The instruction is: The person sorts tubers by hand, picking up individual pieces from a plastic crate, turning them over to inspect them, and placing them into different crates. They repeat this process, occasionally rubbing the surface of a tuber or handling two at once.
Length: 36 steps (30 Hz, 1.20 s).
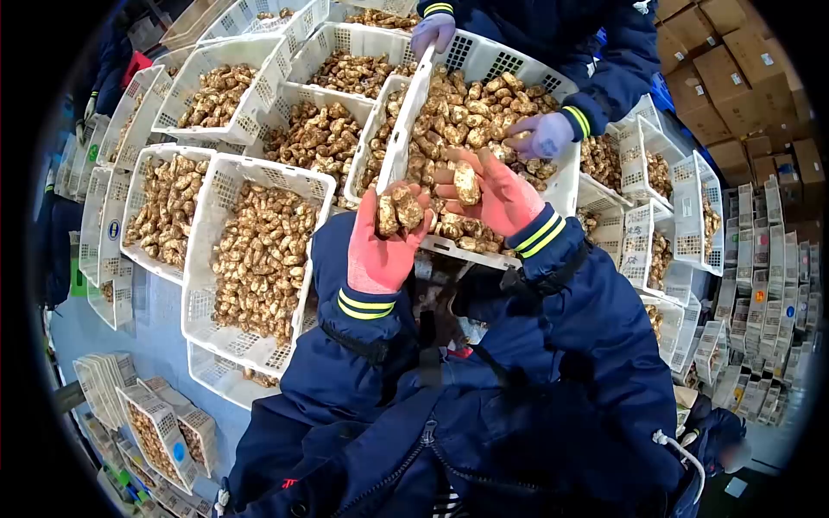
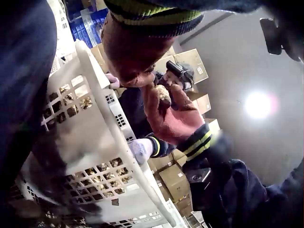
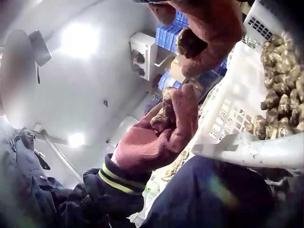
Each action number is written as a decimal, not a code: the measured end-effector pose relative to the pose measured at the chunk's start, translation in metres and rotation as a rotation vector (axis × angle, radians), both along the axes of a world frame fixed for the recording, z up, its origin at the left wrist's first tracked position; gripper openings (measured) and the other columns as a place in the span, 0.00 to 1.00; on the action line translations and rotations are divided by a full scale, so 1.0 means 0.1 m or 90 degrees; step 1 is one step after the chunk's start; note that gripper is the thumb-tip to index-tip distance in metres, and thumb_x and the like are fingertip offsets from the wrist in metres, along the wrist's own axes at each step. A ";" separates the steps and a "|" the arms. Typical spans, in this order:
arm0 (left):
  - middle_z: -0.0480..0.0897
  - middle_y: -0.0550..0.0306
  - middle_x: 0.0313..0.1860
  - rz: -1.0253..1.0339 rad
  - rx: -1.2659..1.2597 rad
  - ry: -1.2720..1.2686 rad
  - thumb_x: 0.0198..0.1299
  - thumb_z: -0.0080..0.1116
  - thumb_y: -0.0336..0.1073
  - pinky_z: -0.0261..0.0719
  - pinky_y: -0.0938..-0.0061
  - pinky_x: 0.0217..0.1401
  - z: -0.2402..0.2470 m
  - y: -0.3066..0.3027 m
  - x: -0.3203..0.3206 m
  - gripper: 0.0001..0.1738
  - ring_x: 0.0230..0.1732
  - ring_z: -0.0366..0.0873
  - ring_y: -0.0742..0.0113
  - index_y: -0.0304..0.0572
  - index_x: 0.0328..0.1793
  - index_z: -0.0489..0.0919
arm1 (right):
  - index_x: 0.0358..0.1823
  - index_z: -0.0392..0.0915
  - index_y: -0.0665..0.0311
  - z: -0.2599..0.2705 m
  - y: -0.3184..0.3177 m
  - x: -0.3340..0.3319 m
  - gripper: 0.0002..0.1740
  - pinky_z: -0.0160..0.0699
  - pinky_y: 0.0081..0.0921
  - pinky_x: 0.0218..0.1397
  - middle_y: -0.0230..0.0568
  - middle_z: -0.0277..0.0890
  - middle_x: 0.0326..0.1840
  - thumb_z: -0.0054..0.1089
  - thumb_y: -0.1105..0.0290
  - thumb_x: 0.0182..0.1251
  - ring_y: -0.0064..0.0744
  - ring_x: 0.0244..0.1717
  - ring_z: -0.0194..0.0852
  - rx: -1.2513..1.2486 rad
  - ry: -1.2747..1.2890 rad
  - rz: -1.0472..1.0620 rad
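Note:
Two knobbly brown tubers (image 1: 399, 211) rest in the curled fingers of my pink-gloved left hand (image 1: 380, 250), above the near edge of a large white crate (image 1: 393, 142) full of similar tubers. My right hand (image 1: 505, 200), also gloved in pink, pinches one paler tuber (image 1: 466, 183) between thumb and fingers, a short way to the right. The right wrist view shows the left hand (image 3: 152, 142) cupped round its tubers (image 3: 164, 114), and the right hand (image 3: 213, 38) with its piece (image 3: 189, 43). In the left wrist view, the right hand (image 2: 175, 123) grips its tuber (image 2: 163, 95).
Across the crate, another person's lilac-gloved hand (image 1: 542, 136) touches the tubers and the other glove (image 1: 433, 33) is at the crate's rim. More filled white crates (image 1: 246, 259) stand at left and right. Cardboard boxes (image 1: 721, 73) are stacked at the upper right.

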<state>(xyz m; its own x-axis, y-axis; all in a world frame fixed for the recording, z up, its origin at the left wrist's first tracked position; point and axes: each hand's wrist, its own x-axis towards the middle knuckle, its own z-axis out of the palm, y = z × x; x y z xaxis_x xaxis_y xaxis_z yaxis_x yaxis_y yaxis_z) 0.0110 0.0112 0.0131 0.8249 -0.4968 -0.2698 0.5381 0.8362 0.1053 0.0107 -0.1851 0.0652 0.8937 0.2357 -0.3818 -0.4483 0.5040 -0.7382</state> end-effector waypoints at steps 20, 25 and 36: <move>0.72 0.46 0.58 0.032 0.082 0.038 0.65 0.46 0.51 0.73 0.51 0.57 0.05 -0.03 -0.02 0.24 0.57 0.71 0.48 0.46 0.60 0.69 | 0.63 0.65 0.65 0.23 0.26 0.17 0.28 0.69 0.25 0.57 0.41 0.71 0.56 0.58 0.66 0.61 0.28 0.55 0.68 -0.434 -0.263 0.223; 0.72 0.42 0.58 0.006 -0.075 0.113 0.64 0.48 0.49 0.76 0.56 0.54 -0.03 0.07 0.06 0.20 0.60 0.69 0.45 0.46 0.54 0.76 | 0.55 0.73 0.59 -0.35 -0.21 0.52 0.20 0.73 0.31 0.49 0.45 0.78 0.43 0.49 0.63 0.62 0.39 0.44 0.76 -0.873 -0.382 0.351; 0.72 0.44 0.58 0.002 -0.106 0.071 0.68 0.40 0.49 0.76 0.54 0.54 0.06 0.08 0.04 0.21 0.60 0.69 0.46 0.48 0.60 0.68 | 0.50 0.74 0.54 -0.75 -0.08 0.43 0.21 0.73 0.37 0.51 0.45 0.78 0.48 0.53 0.56 0.56 0.42 0.50 0.76 -1.086 -0.228 0.762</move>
<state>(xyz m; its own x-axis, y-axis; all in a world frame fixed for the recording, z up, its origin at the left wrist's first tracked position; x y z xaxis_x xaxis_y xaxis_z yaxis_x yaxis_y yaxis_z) 0.0146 0.0188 0.0190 0.7960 -0.5402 -0.2732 0.5365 0.8385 -0.0947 0.0532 -0.1935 -0.0099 0.6747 0.2989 -0.6749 0.2685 -0.9511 -0.1527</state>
